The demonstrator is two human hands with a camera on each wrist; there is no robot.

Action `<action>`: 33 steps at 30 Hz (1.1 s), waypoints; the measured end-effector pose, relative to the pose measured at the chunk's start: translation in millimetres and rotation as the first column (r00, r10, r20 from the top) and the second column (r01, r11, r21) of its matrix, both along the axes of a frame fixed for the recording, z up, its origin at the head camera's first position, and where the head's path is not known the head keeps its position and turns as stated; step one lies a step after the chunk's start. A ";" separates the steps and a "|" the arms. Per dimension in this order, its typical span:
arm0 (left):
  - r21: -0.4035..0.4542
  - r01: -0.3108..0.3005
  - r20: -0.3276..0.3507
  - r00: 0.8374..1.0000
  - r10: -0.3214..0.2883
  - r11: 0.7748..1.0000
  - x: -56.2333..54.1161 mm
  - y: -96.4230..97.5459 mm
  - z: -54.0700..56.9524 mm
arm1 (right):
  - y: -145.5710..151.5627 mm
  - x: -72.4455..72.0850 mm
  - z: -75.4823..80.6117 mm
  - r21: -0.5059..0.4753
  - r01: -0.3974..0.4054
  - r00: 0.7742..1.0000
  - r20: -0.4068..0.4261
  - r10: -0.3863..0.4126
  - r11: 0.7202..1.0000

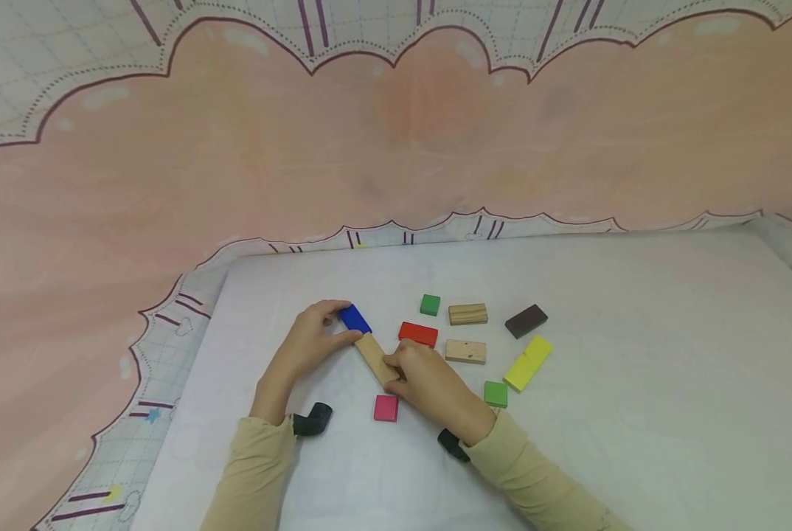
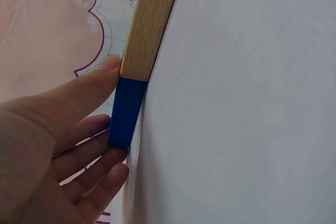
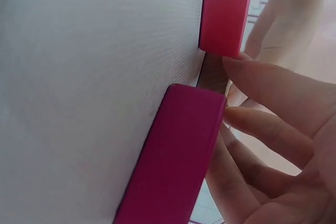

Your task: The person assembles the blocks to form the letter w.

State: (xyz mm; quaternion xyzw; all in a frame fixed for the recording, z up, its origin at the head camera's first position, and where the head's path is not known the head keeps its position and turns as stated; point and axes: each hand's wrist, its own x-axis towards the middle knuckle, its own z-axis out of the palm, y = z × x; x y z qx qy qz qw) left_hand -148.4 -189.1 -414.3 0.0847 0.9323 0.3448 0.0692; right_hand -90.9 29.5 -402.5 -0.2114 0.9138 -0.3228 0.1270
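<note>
My left hand (image 1: 311,341) holds a blue block (image 1: 355,318) between thumb and fingers at the left of the group. A plain wooden block (image 1: 373,360) lies end to end with it in one slanted line. In the left wrist view, my thumb touches near the joint between the blue block (image 2: 127,111) and the wooden block (image 2: 152,24). My right hand (image 1: 436,383) pinches the wooden block's near end. A pink block (image 1: 386,408) lies just below that end. In the right wrist view, a magenta block (image 3: 173,156) stands close to the fingers.
Right of the hands lie a red block (image 1: 419,333), green blocks (image 1: 430,304) (image 1: 495,394), wooden blocks (image 1: 467,314) (image 1: 465,351), a dark brown block (image 1: 526,321) and a yellow block (image 1: 528,363). All rest on a white table (image 1: 635,413), with a patterned cloth (image 1: 303,162) behind.
</note>
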 end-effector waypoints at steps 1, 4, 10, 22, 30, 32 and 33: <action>-0.001 -0.001 0.001 1.000 0.001 1.000 0.1 0.2 0.2 | 0.1 0.0 -0.1 0.002 -0.002 1.000 -0.002 0.002 1.000; 0.007 -0.009 0.011 1.000 0.009 1.000 0.8 0.4 1.2 | 0.0 0.0 -1.0 0.001 -0.004 1.000 -0.002 0.004 1.000; 0.003 -0.004 0.011 1.000 0.004 1.000 0.8 -2.0 0.5 | -1.0 0.2 -3.5 -0.038 0.011 1.000 -0.008 -0.011 0.999; 0.029 0.032 -0.023 0.999 -0.032 0.999 -3.2 0.2 -0.5 | -1.6 -1.3 -4.1 -0.057 0.034 0.999 -0.026 -0.035 0.998; 0.023 0.031 -0.012 0.999 -0.030 0.999 -2.8 0.6 -0.4 | -1.5 -2.2 -4.3 -0.068 0.015 1.000 -0.021 -0.017 0.998; 0.027 0.029 -0.011 1.000 -0.029 0.999 -2.7 0.7 -0.5 | -1.6 -2.4 -5.3 -0.070 0.015 1.000 -0.027 -0.017 0.997; 0.031 0.029 -0.011 1.000 -0.028 0.999 -2.7 0.8 -0.6 | -1.7 -2.4 -5.7 -0.070 0.015 0.999 -0.029 -0.017 0.997</action>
